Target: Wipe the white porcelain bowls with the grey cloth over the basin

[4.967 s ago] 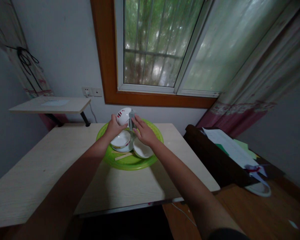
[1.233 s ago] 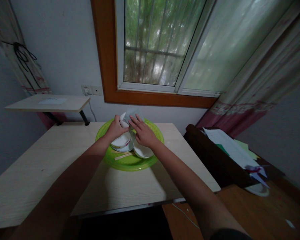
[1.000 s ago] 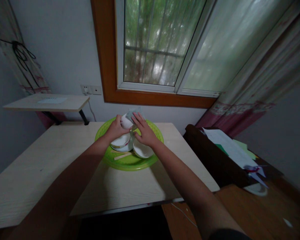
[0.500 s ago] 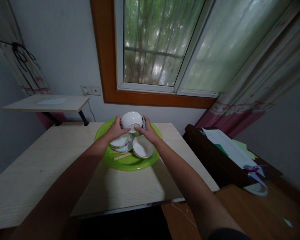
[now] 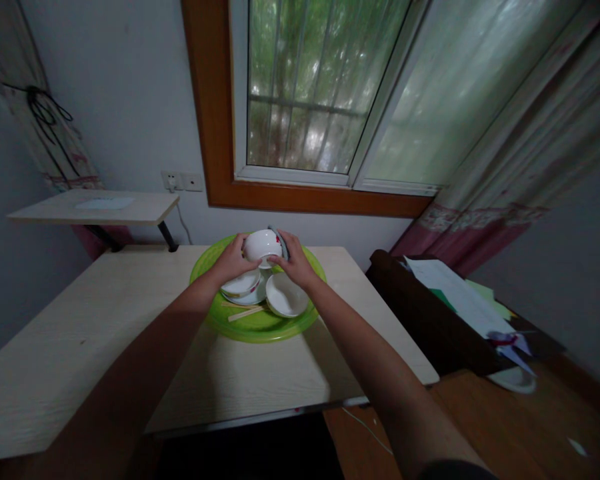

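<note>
A white bowl (image 5: 261, 245) with red marks is held up over the back of a green round tray (image 5: 260, 333), its foot towards me. My left hand (image 5: 233, 259) grips its left side. On the other side my right hand (image 5: 291, 259) is closed round a thin grey piece that looks like a cloth (image 5: 280, 241), pressed to the bowl; its thumb lies near the bowl's foot. Below, a second bowl (image 5: 241, 285) rests on a white plate (image 5: 240, 299) at the left. Another white bowl (image 5: 287, 295) sits tilted at the right, with chopsticks (image 5: 245, 313) in front.
The tray stands on a pale wooden table (image 5: 180, 373) against the wall under a window. A small raised shelf (image 5: 95, 212) is at the left. On the right, papers (image 5: 450, 287) lie on a dark brown piece of furniture (image 5: 430, 327).
The held bowl has turned, so its red-marked side and the grey piece show more at the right. Both hands have shifted slightly with it. The dishes on the tray stay put.
</note>
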{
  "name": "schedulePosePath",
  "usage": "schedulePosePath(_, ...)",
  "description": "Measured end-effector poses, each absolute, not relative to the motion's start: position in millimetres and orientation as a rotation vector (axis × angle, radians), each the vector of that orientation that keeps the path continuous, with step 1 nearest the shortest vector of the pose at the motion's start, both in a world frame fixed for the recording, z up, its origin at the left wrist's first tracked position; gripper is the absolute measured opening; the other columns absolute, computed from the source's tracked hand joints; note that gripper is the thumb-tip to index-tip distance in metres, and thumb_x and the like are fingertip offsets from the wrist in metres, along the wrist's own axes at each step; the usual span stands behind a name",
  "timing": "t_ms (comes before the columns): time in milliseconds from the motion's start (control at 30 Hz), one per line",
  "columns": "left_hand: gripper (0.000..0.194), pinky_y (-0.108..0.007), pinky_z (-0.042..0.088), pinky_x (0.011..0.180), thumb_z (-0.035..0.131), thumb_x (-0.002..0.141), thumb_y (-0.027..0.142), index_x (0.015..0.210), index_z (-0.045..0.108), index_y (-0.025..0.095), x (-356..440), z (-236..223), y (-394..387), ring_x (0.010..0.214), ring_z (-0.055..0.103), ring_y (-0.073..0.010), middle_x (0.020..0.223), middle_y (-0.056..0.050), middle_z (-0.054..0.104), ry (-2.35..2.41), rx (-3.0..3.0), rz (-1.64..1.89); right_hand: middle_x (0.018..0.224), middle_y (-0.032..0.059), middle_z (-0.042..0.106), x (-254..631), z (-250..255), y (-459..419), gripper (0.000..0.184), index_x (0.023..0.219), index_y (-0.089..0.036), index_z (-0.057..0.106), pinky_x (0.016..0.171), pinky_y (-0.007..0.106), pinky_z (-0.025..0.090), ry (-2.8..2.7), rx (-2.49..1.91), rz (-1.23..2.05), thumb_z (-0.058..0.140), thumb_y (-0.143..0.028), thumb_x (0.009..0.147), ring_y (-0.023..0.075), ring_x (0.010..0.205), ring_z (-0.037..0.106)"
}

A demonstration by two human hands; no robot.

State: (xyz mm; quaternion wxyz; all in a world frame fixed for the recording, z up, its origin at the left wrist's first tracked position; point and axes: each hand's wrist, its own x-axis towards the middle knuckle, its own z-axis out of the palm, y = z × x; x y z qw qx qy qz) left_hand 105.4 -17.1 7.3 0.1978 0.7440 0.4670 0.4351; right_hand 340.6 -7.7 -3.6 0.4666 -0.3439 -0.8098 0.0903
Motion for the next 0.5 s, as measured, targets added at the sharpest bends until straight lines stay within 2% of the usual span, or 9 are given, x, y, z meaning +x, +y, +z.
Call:
schedulePosePath(133,0.061,-0.037,0.051,0.087,0.082,0.069,0.037,0.117,0.048,0.018,105.6,6.0,-16.7,0.101,0.064,-0.0247,0.114,-0.010,0.064,1.396,2.106,1.204,0.167,0.0124,0.035,337.9,4.0,-16.6,0.064,0.162,-0.026,0.033,0.127,0.053,0.031,-2.101,-0.776,0.090,0.054,-0.034,0.102,0.0272,0.154,0.034)
schedulePosePath(267,0.058,-0.036,0.051,0.083,0.081,0.069,0.037,0.113,0.046,0.019,106.1,4.4,-16.4,0.097,0.064,-0.0249,0.110,-0.010,0.064,1.431,2.102,1.219,0.172,0.0021,0.027,332.0,10.8,-27.8,0.070,0.164,-0.032,0.030,0.129,0.054,0.025,-2.272,-0.698,-0.058,0.043,-0.011,0.098,0.0227,0.161,0.018)
schedulePosePath(400,0.056,-0.035,0.051,0.081,0.078,0.067,0.032,0.110,0.045,0.020,106.2,4.0,-15.2,0.093,0.065,-0.0236,0.106,-0.008,0.064,1.437,2.101,1.216,0.169,-0.0010,0.032,326.7,15.0,-36.3,0.071,0.162,-0.036,0.033,0.130,0.059,0.017,-2.428,-0.642,-0.139,0.044,-0.008,0.098,0.0217,0.161,0.016)
schedulePosePath(500,0.055,-0.035,0.050,0.079,0.077,0.067,0.034,0.109,0.045,0.021,105.7,2.7,-12.4,0.092,0.065,-0.0237,0.104,-0.007,0.064,1.426,2.090,1.245,0.170,0.0007,0.031,325.1,14.4,-36.6,0.071,0.162,-0.034,0.033,0.130,0.058,0.018,-2.413,-0.638,-0.129,0.043,-0.008,0.098,0.0220,0.161,0.016)
